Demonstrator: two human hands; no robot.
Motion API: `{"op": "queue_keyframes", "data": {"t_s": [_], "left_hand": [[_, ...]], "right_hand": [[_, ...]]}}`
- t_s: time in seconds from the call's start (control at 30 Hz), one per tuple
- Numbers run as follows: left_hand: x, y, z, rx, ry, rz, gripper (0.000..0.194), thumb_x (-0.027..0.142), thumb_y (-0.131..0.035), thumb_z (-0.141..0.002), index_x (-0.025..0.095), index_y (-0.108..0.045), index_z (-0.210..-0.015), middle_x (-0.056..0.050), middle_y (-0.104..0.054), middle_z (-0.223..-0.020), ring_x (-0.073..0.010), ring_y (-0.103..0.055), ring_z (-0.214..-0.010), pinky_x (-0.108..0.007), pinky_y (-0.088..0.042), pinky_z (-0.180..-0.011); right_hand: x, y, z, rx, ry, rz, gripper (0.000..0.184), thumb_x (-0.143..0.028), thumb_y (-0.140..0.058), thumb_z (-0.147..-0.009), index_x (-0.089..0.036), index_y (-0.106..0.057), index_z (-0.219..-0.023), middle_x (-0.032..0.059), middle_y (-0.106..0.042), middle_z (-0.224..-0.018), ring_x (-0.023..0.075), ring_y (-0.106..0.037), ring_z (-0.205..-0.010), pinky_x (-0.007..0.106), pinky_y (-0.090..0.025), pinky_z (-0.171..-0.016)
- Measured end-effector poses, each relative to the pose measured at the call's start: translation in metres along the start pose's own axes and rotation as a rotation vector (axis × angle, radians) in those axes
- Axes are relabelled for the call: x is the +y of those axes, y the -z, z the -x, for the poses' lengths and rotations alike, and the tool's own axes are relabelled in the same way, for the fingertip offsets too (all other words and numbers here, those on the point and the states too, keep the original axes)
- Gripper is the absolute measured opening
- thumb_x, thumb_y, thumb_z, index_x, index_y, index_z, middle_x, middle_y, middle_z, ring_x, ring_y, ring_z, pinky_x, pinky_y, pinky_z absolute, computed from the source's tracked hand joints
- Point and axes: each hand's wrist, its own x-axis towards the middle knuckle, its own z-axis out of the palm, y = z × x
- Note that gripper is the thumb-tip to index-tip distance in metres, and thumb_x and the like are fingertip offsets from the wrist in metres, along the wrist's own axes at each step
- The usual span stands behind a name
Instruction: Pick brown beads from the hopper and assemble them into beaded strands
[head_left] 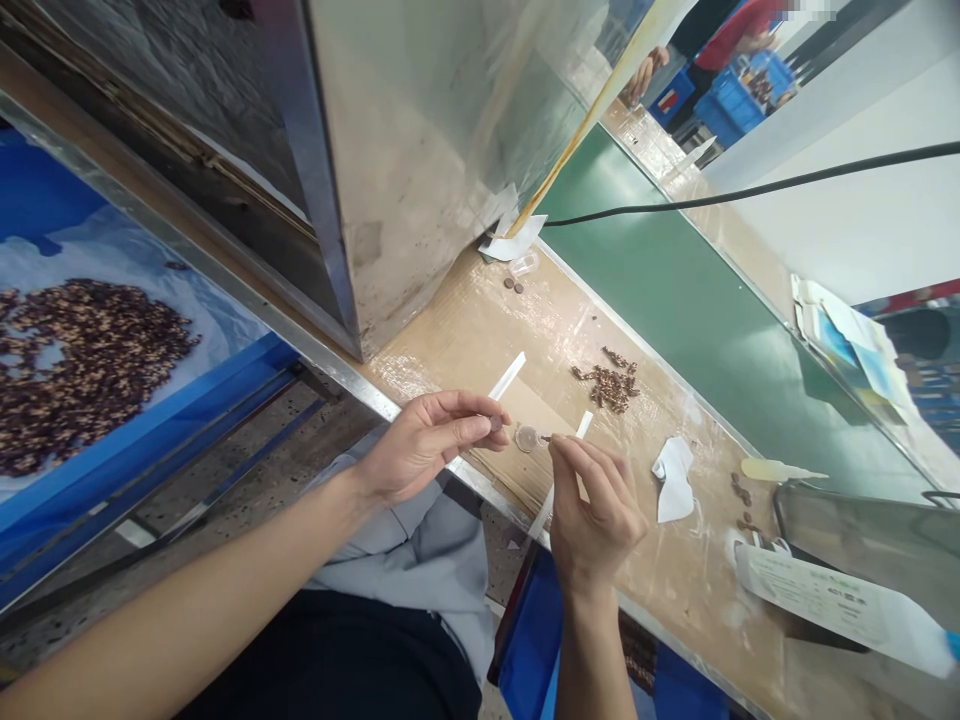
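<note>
My left hand pinches a small dark brown disc between thumb and fingertips, over the near edge of the bench. Just to its right, my right hand has its fingers pressed together on something thin and dark, mostly hidden by the fingertips. Its tip points at a small round clear dish, which lies between my hands on a piece of cardboard. White tape strips run along the cardboard's sides. Beyond my right hand is a loose pile of small brown-and-gold pieces.
A green conveyor belt runs behind the bench, with a metal housing at left. On the right are a crumpled white paper, a yellowish dropper and a white bottle. A blue tray holds many brown pieces.
</note>
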Motion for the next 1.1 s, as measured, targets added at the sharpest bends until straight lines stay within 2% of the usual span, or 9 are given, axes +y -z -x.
{"op": "queue_keyframes", "data": {"t_s": [0.47, 0.8, 1.1], "left_hand": [[0.000, 0.002, 0.001, 0.009, 0.018, -0.011, 0.020, 0.028, -0.101, -0.100, 0.019, -0.096, -0.118, -0.009, -0.093, -0.114, -0.0199, -0.089, -0.105, -0.033, -0.071, -0.108], [-0.001, -0.001, 0.001, 0.022, 0.005, -0.005, 0.020, 0.028, -0.102, -0.099, 0.020, -0.097, -0.117, -0.007, -0.093, -0.114, -0.0159, -0.088, -0.099, -0.026, -0.072, -0.101], [0.000, -0.002, 0.002, 0.031, 0.004, -0.015, 0.018, 0.027, -0.102, -0.099, 0.020, -0.097, -0.114, -0.007, -0.093, -0.111, -0.0161, -0.088, -0.099, -0.025, -0.072, -0.100]], "right_hand": [[-0.001, 0.000, -0.003, -0.008, 0.040, 0.035, 0.022, -0.006, -0.082, -0.115, -0.027, -0.088, -0.120, 0.0038, -0.091, -0.109, 0.0268, -0.085, -0.095, 0.043, -0.069, -0.090], [-0.011, 0.005, -0.009, 0.060, -0.003, 0.021, 0.019, -0.007, -0.087, -0.113, -0.025, -0.088, -0.119, 0.0040, -0.091, -0.107, 0.0252, -0.084, -0.093, 0.041, -0.068, -0.088], [-0.010, 0.005, 0.002, -0.007, -0.010, -0.009, 0.023, -0.007, -0.082, -0.114, -0.028, -0.088, -0.123, 0.0046, -0.090, -0.110, 0.0265, -0.083, -0.094, 0.042, -0.067, -0.089]]}}
